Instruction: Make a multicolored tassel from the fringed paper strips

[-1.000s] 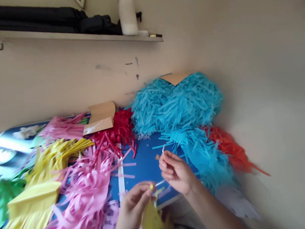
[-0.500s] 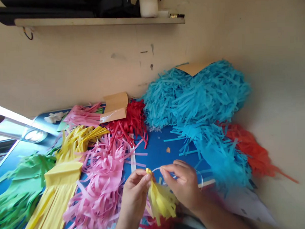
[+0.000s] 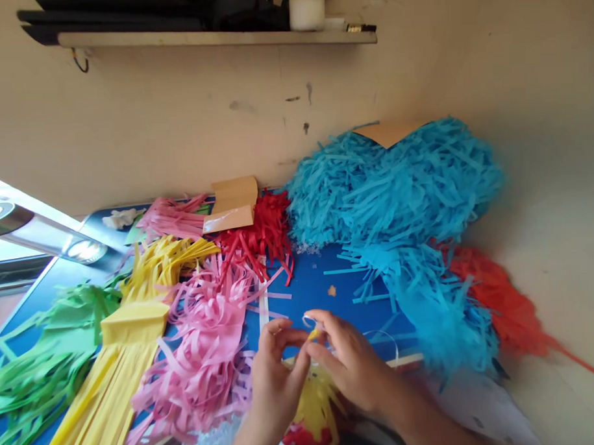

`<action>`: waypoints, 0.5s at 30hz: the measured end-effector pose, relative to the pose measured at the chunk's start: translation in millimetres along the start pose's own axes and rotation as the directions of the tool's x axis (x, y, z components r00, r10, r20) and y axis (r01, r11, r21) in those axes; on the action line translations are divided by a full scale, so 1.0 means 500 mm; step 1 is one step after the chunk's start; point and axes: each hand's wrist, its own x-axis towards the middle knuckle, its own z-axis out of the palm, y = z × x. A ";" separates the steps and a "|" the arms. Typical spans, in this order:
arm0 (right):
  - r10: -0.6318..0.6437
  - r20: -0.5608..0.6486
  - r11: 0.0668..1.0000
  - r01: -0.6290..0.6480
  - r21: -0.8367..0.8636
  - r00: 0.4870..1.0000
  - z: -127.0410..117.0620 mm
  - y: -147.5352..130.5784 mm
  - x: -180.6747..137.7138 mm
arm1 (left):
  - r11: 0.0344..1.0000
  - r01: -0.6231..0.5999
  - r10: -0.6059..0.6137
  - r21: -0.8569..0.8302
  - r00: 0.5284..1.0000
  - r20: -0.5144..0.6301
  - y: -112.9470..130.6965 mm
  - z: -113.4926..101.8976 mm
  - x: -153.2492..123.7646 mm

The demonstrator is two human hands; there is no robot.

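Note:
My left hand [image 3: 277, 369] and my right hand [image 3: 348, 360] meet low in the middle, over the blue table [image 3: 318, 283]. Both pinch the top of a small yellow paper tassel [image 3: 316, 407] that hangs down between them. A thin clear-white strip [image 3: 379, 340] loops from the tassel's top out to the right, past my right hand. Fingers of both hands are closed on the tassel's neck.
Piles of cut paper fringe cover the table: green [image 3: 34, 368], yellow [image 3: 130, 326], pink [image 3: 204, 342], red [image 3: 256, 240], a big blue heap [image 3: 398, 193] and orange [image 3: 504, 306]. A cardboard piece [image 3: 232, 202] lies at the back. A wall shelf [image 3: 212, 36] runs overhead.
My hands have come together on the tassel's top; a second ago the right hand held the thin strip apart from it. The view has shifted left and down.

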 end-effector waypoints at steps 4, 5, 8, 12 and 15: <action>0.062 0.046 0.986 -0.069 0.153 0.997 0.000 0.008 -0.005 | 0.988 -0.081 0.078 0.129 0.997 0.028 -0.001 0.001 -0.013; 0.069 0.019 0.979 -0.072 0.191 0.997 0.001 0.011 -0.007 | 0.992 -0.068 0.065 0.104 0.997 0.031 0.000 0.001 -0.013; 0.119 -0.170 0.956 -0.067 0.284 0.978 0.003 0.019 -0.011 | 1.000 0.002 -0.002 -0.009 1.000 0.006 0.006 -0.001 -0.009; 0.196 -0.305 0.910 -0.057 0.411 0.932 0.006 0.020 -0.012 | 0.966 0.180 -0.183 -0.183 0.983 0.000 0.006 0.000 -0.001; 0.241 -0.294 0.855 -0.059 0.515 0.925 0.014 0.014 -0.008 | 0.906 0.293 -0.295 -0.305 0.955 0.040 -0.001 0.008 -0.002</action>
